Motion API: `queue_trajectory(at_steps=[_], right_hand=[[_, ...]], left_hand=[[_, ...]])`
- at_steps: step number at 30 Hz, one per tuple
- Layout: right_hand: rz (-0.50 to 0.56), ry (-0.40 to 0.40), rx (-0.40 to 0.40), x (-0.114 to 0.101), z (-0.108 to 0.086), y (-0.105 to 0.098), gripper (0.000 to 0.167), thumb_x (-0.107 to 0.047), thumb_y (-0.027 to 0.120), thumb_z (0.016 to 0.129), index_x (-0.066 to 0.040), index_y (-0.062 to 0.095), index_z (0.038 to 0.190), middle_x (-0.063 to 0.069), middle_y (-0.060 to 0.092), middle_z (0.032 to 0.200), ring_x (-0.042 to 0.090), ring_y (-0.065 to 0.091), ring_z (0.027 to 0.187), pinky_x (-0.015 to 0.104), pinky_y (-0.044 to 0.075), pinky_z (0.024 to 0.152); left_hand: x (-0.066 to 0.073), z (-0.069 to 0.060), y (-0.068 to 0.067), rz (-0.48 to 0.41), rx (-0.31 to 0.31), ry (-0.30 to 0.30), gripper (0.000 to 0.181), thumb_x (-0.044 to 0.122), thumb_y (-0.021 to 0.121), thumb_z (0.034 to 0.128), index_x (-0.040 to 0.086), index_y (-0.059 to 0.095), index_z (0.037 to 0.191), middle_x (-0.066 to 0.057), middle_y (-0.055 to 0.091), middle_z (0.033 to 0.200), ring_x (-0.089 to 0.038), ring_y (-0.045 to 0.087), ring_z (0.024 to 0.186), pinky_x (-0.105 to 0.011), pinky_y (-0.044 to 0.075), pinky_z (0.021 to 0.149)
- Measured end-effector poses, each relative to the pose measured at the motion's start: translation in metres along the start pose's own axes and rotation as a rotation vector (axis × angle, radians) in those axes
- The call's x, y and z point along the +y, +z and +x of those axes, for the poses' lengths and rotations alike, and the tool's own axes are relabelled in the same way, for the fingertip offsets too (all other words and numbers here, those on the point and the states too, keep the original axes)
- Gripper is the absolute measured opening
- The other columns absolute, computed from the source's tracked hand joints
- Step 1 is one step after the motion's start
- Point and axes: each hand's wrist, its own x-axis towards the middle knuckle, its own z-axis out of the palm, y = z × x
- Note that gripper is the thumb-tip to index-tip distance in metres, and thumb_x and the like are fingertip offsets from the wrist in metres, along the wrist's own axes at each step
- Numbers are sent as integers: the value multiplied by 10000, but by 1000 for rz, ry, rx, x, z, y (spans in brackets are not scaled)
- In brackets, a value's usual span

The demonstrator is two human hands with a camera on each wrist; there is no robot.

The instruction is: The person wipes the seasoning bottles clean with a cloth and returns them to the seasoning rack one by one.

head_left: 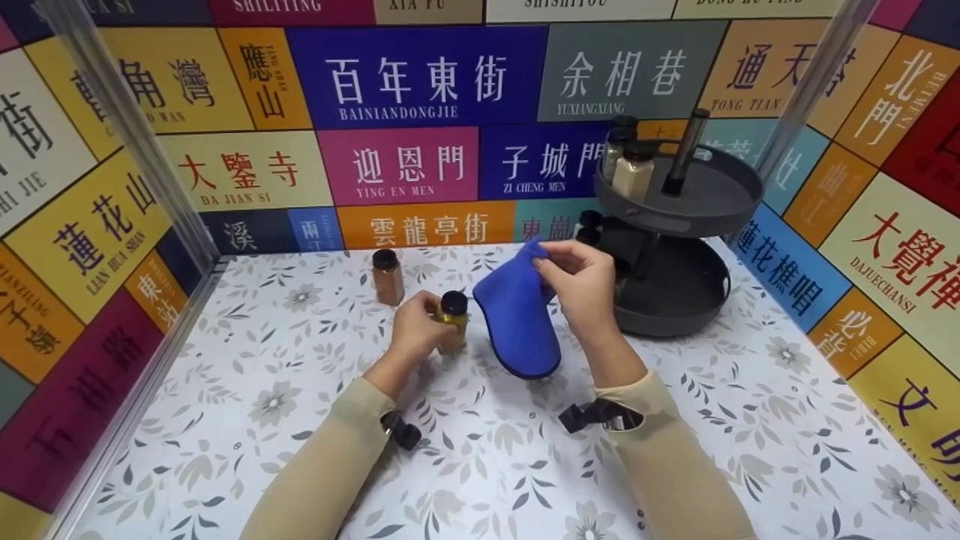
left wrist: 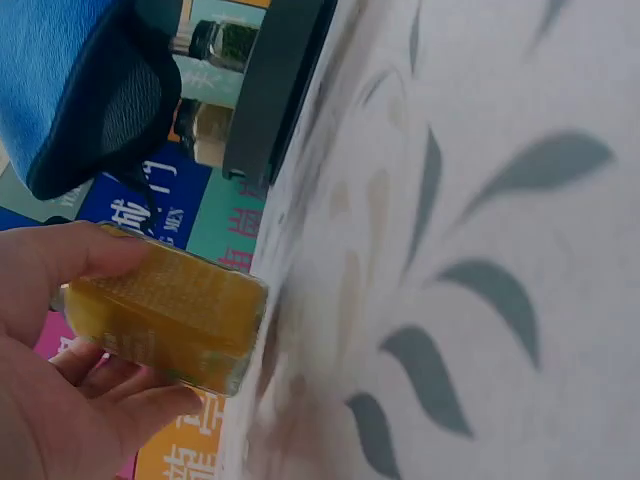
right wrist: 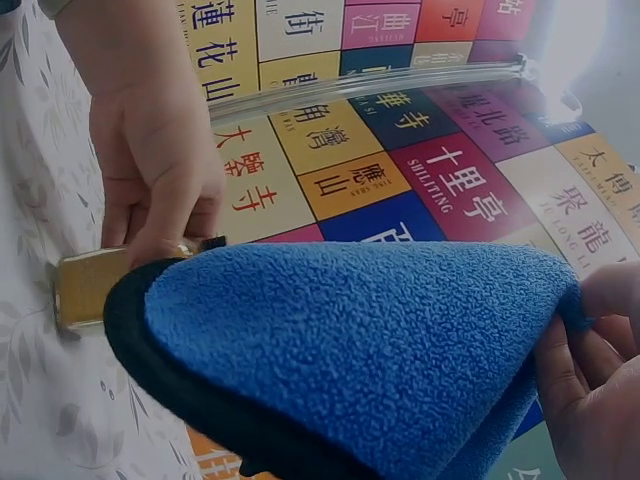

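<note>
My left hand grips a small glass jar with a black lid, thumb on one side and fingers on the other. Yellow-brown powder fills the jar, seen close in the left wrist view. From my right hand hangs a blue cloth with a dark edge, pinched by its top corner between thumb and fingers. Fuzzy pile shows on the cloth in the right wrist view. It hangs just right of the jar; whether they touch I cannot tell.
Behind my left hand a jar of reddish-brown powder stands on the floral tabletop. A dark two-tier round rack stands at the right, holding several jars, one with pale contents. Sign-printed panels enclose the table.
</note>
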Motion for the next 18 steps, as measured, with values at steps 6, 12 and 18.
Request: queue_trajectory(at_steps=[6,12,18], right_hand=[[-16,22,-20,1,0,0,181,73,779,876,33,808,1050,58,806,987,151,753,858,244,627,725],[-38,53,-47,4,-2,0,191,45,790,887,20,806,1075,69,797,1030,141,751,875,253,637,733],[-37,67,-53,5,-2,3,194,57,796,874,25,810,1065,66,798,1003,122,752,855,259,641,715]], left_hand=[[-4,3,-6,-25,-127,8,554,-17,807,668,39,680,1204,-179,727,1193,-337,685,1110,-461,542,1041],[-14,8,-6,-302,-324,57,862,-224,524,703,39,538,1524,-178,632,1464,-314,566,1370,-470,365,1245],[-14,7,-6,-388,-356,1,787,-247,520,695,61,645,1409,-120,689,1338,-240,601,1252,-407,423,1180]])
